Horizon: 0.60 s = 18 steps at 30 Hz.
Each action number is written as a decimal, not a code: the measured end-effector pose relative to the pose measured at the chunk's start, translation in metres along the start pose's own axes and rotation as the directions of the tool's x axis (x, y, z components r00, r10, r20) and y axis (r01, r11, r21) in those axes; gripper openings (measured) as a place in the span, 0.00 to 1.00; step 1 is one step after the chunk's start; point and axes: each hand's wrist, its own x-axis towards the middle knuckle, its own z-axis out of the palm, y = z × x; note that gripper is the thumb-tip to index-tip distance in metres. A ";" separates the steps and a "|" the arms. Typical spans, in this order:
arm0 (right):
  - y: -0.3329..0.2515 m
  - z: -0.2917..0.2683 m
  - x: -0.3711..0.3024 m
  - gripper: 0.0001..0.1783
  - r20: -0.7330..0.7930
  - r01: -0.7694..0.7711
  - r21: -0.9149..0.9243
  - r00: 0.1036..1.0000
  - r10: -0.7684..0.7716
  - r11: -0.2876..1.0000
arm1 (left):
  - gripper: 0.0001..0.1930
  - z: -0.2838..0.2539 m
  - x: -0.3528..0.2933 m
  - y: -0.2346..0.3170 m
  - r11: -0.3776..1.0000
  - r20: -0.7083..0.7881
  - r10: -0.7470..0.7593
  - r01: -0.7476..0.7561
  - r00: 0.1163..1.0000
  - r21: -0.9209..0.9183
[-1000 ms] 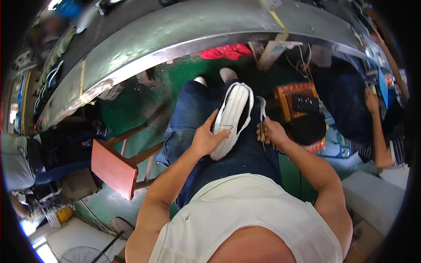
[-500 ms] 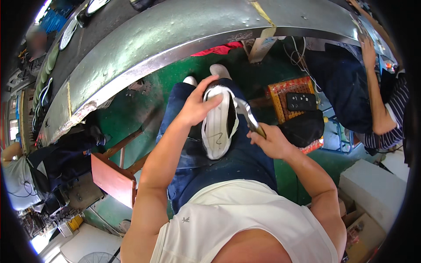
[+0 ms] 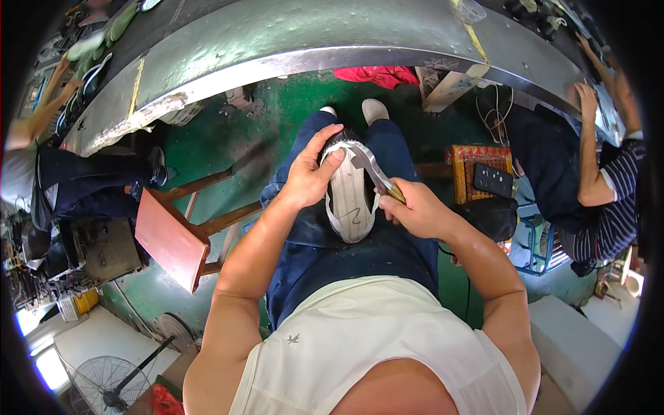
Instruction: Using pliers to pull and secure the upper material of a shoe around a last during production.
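Observation:
Across my thighs lies a shoe (image 3: pixel 348 204), bottom side up, with a pale insole, a dark curved pen mark and a whitish gathered edge folded round it. My left hand (image 3: pixel 312 167) is closed round its far end, the thumb pressing on the edge. My right hand (image 3: pixel 417 209) grips the handle of metal lasting pincers (image 3: pixel 369 163), which have a curved head. That head lies over the far part of the insole, close to my left thumb; whether its jaws bite the edge I cannot make out.
A metal-topped bench (image 3: pixel 277 68) runs across in front. To the left stands a reddish wooden stool (image 3: pixel 169 238); to the right, a woven-topped seat (image 3: pixel 465 166) bears a black phone (image 3: pixel 492 181) and a black bag (image 3: pixel 490 216). Co-workers sit at both sides. A fan (image 3: pixel 111 387) stands lower left.
The pincers' head has moved left, from beside the shoe's right edge to over its far end. My left hand still holds the shoe. The whole view has shifted slightly.

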 end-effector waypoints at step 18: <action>0.041 0.010 -0.050 0.30 -0.121 -0.028 0.051 0.992 0.034 0.998 | 0.47 0.025 -0.014 0.042 0.603 0.139 0.686 -0.665 0.714 0.441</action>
